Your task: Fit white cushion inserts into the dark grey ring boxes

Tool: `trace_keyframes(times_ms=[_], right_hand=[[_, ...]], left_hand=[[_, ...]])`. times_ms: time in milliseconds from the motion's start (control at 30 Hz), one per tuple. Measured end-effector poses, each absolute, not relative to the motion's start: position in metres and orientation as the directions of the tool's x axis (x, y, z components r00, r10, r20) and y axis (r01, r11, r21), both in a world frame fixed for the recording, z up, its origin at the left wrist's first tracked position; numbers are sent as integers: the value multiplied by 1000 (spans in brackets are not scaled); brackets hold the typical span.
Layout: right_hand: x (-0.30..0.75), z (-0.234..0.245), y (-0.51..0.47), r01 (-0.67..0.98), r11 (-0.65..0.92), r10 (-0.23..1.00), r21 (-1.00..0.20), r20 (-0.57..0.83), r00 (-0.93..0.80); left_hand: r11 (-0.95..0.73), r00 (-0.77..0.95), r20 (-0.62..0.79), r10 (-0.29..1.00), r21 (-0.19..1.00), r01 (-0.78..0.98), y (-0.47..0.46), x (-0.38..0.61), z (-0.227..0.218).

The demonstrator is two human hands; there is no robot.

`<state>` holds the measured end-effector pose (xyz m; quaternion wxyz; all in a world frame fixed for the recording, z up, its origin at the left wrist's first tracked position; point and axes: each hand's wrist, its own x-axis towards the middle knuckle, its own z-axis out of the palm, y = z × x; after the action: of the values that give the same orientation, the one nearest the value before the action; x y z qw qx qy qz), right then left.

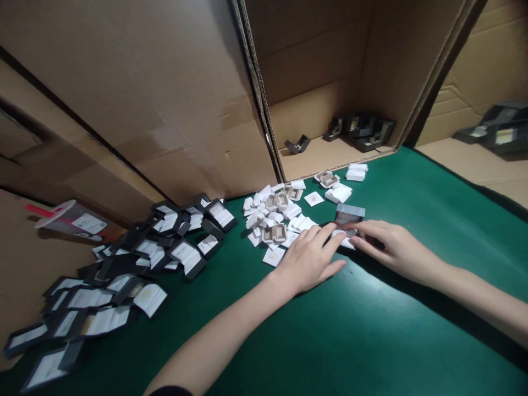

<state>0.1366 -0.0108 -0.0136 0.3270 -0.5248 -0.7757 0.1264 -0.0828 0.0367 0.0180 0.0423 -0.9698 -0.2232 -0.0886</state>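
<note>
A small hinged box (pixel 350 213) stands with its grey lid raised on the green table, white lining showing low in it. My right hand (pixel 390 247) comes from the right, thumb and index finger closed at the box's front and lid edge; part of the box is hidden behind the fingers. From the left, my left hand (pixel 311 257) lies with fingers stretched out and thumb apart, its fingertips against the box's left side. Beside that hand is a pile of white and tan folded card inserts (pixel 274 234), with a white card square (pixel 314 198) behind it.
Many open dark boxes with white papers (pixel 150 250) are heaped at the left. A plastic cup with a red straw (pixel 76 220) leans by them. Behind, a large cardboard carton (pixel 305 165) lies open with several dark boxes (pixel 365 132) inside. Another carton (pixel 466 159) is at the right.
</note>
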Motion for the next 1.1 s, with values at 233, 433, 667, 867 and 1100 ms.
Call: trace_keyframes(times_ms=[233, 433, 667, 867, 1100], right_hand=[[132, -7, -13, 654, 499, 866, -568, 329, -376], [124, 1, -22, 497, 503, 825, -707, 221, -520], [140, -7, -19, 365, 75, 972, -928, -13, -234], [140, -11, -17, 440, 18, 976, -898, -79, -201], [139, -13, -17, 500, 60, 971, -864, -66, -230]], left_hand=[[-880, 759, 479, 440, 60, 472, 39, -84, 26], [-819, 789, 225, 572, 212, 533, 38, -89, 53], [-779, 821, -49, 568, 290, 556, 48, -114, 107], [-512, 517, 86, 852, 346, 786, 77, -191, 160], [-59, -26, 199, 980, 410, 910, 113, -266, 154]])
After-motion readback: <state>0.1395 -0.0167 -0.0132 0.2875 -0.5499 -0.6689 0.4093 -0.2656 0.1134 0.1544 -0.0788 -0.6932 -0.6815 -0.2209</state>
